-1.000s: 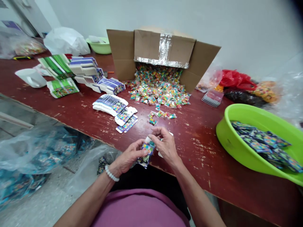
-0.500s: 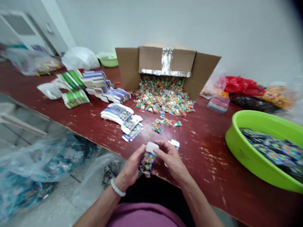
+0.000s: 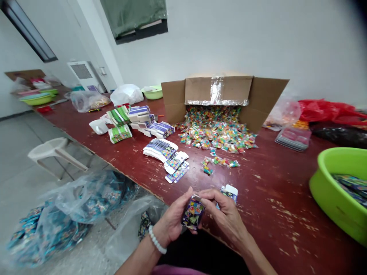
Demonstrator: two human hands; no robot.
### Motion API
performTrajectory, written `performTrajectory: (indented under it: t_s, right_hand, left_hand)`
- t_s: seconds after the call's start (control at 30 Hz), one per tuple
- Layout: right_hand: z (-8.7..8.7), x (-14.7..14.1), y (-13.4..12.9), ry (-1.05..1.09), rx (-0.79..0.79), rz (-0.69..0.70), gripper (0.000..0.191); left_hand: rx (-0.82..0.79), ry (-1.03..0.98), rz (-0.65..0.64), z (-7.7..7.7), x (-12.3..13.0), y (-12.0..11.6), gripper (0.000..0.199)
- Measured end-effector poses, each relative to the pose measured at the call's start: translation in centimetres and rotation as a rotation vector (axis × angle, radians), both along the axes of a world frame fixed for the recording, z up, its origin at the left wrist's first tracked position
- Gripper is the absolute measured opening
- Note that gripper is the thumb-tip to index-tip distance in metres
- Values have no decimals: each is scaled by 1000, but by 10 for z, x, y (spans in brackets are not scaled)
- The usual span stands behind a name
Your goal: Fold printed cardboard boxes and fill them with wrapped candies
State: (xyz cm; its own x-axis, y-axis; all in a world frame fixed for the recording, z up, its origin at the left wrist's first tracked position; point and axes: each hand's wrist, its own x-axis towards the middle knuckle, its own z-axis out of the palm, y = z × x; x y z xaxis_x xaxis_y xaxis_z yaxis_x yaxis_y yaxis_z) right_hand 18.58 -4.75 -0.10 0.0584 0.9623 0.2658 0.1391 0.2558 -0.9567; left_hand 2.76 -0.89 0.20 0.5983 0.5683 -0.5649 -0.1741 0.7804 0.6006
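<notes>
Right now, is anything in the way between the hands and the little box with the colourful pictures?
Nothing visible is. The left hand holds the little box, and the right hand has its fingers at the box's top end. Another box lies past the right hand, not between.

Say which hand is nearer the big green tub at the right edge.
Right. The right hand is left of the tub, apart from it, fingers at a small printed box. The left hand, holding that box, is farther left.
</notes>
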Motion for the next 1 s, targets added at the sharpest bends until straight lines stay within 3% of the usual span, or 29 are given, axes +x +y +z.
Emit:
performTrajectory:
  t_s: [0.17,0.33,0.43,0.6,0.77,0.83,1.0]
  right_hand:
    - [3,2,1,30,-84,38,18]
    - [-6,-4,4,334,-353,67,27]
    - [-7,-6,6,308,-393,36,27]
    - [-5,-6,10,-3,-236,-42,16]
    - [-3,-10,15,162,-405,-51,22]
    - [-2,-11,15,91,-344,-49,20]
    - [-10,-15,7,-177,-22,27,17]
  left_hand:
    - [-28,-62,-34,0,4,5,60]
    - [125,36,69,-5,4,5,38]
    - [191,73,97,-9,3,4,35]
    - [138,50,44,-11,4,2,52]
    - [88,78,52,-13,5,2,62]
    - [60,82,52,-14,4,5,59]
    - [-66,-49,65,-14,-2,13,38]
